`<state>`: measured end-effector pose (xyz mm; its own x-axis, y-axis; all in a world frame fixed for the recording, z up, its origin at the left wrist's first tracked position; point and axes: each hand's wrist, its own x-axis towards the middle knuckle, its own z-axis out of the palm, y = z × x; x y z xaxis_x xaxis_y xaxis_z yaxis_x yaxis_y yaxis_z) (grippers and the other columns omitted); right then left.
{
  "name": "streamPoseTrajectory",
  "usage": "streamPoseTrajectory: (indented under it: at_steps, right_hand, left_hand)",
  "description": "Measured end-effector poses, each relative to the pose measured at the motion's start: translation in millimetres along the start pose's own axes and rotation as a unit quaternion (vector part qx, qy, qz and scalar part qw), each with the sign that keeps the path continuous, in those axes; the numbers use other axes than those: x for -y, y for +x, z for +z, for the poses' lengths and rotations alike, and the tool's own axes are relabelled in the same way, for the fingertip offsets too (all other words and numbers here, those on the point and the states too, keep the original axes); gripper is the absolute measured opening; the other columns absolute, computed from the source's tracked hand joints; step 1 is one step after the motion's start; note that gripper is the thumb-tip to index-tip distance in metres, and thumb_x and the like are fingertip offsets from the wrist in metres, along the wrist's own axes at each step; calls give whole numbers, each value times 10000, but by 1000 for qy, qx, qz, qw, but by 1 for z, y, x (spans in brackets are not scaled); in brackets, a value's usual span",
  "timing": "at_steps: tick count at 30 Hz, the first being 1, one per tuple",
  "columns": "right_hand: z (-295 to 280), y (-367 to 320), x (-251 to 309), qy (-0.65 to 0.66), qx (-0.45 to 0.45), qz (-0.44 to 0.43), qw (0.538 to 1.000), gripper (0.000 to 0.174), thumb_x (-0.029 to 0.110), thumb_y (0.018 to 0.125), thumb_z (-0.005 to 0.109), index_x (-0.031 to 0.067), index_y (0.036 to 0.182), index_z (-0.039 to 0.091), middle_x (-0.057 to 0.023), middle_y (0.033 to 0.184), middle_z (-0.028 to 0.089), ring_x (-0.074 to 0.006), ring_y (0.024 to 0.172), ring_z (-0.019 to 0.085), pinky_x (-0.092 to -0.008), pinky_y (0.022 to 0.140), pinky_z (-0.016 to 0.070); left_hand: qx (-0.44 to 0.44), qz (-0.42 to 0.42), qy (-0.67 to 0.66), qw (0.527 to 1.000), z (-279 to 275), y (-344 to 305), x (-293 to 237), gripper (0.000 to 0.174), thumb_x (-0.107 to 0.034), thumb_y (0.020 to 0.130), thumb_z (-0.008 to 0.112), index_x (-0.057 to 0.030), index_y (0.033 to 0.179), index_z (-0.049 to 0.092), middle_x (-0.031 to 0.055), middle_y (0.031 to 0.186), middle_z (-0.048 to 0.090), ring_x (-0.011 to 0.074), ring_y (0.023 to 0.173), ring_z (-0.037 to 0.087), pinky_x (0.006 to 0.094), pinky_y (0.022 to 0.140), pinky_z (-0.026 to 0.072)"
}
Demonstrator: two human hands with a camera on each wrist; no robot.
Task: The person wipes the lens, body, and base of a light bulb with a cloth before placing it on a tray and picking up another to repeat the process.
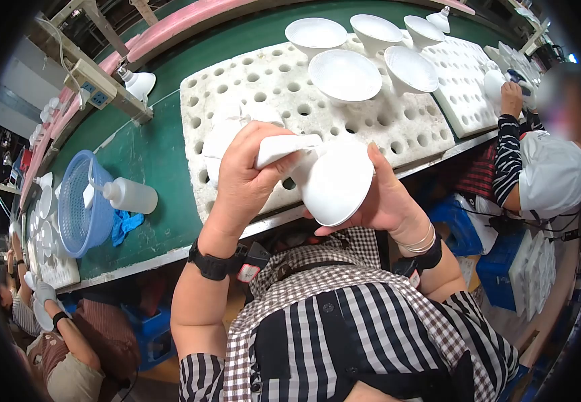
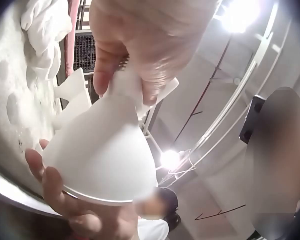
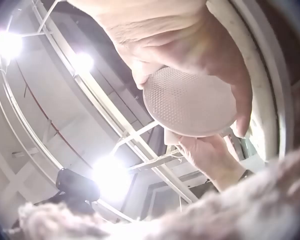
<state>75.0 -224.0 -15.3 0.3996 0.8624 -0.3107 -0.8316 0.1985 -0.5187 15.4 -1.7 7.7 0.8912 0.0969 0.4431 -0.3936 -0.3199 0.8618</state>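
Observation:
A white cone-shaped lamp bulb (image 1: 337,184) is held between both hands over the foam board, its wide face tilted toward the person. My right hand (image 1: 394,201) grips it around the wide end; the right wrist view shows the dimpled face (image 3: 190,102) against the palm. My left hand (image 1: 245,167) pinches the bulb's narrow neck (image 2: 125,85) together with a folded white cloth (image 1: 284,147), whose ends stick out beside the fingers. Threads of the screw base show between thumb and fingers in the left wrist view. Another crumpled white cloth (image 1: 223,134) lies on the board behind the left hand.
Several white bulbs (image 1: 345,75) stand face up in the holed foam board (image 1: 270,80). A second holed board (image 1: 468,87) lies to the right. Left on the green table are a blue basket (image 1: 76,208), pump bottle (image 1: 133,195) and blue cloth (image 1: 124,226). People sit at both sides.

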Motion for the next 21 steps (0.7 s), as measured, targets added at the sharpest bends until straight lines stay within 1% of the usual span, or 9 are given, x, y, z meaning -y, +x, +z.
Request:
streamPoseTrajectory:
  at_steps: [3,4,6,7,9,14,16,18,21]
  right_hand:
    - [-3,0,-6,-42,-13,-45,998,1099,730,746,680,132,1546,222,-232,1484,385,-394,1315,478,-636,1004,442]
    - [-3,0,-11,-214,-35,-196,956,1187,673,701,759,99,1552,162,-219,1518,333,-390,1348,434,-570,1062,400]
    - [-12,1,-8,-471,-83,-369,797,1496,526,515,939,44,1559,-18,-238,1579,177,-395,1415,333,-472,1169,280]
    - [-11,0,-6,-472,-83,-370,796,1496,526,515,939,44,1559,-18,-238,1579,177,-395,1415,333,-472,1169,280]
    - [-7,-1,-2,-669,-109,-459,574,1536,559,479,938,49,1564,-23,-252,1573,181,-381,1427,314,-474,1166,285]
    - [-14,15,-2,-540,-58,-478,690,1529,483,477,969,57,1571,-12,-215,1549,242,-342,1426,309,-462,1158,291]
    - [-6,12,-3,-328,-56,-384,862,1426,463,587,931,35,1568,-11,-215,1510,285,-318,1403,340,-454,1152,296]
    - [-13,12,-3,-256,-50,-357,897,1363,470,645,888,23,1565,-13,-215,1492,304,-311,1394,354,-449,1153,296]
    - [-9,8,-4,-196,-60,-317,926,1228,535,773,757,-8,1557,-17,-223,1468,330,-305,1381,375,-424,1131,337]
  left_hand:
    - [-65,24,33,997,11,7,-2,134,-41,866,695,6,989,676,52,886,655,146,823,622,272,704,513]
    - [-110,-66,-15,992,12,10,-8,131,-60,892,677,12,1001,670,50,872,657,125,766,616,254,641,506]
    - [-167,-141,-77,973,16,15,-11,161,-126,953,633,16,1026,659,48,840,666,72,648,589,214,482,469]
    - [-166,-141,-77,973,18,16,-12,161,-126,953,633,16,1026,659,48,840,666,72,648,589,214,482,469]
    - [-149,-155,-74,974,22,20,-16,179,-154,950,645,13,1012,660,55,862,674,80,671,606,218,488,483]
    - [-136,-158,-126,970,21,23,-13,269,-228,970,631,4,1106,624,74,929,676,105,714,644,234,519,532]
    - [-134,-150,-159,967,14,24,-9,313,-265,983,616,1,1148,609,81,956,676,117,739,659,247,551,557]
    - [-150,-129,-281,939,2,23,-5,377,-324,1006,570,-1,1201,585,101,1012,680,140,802,677,278,635,587]
    - [-124,-104,-236,958,-14,16,3,418,-300,1020,525,0,1311,543,172,1258,613,221,1049,654,336,862,567]
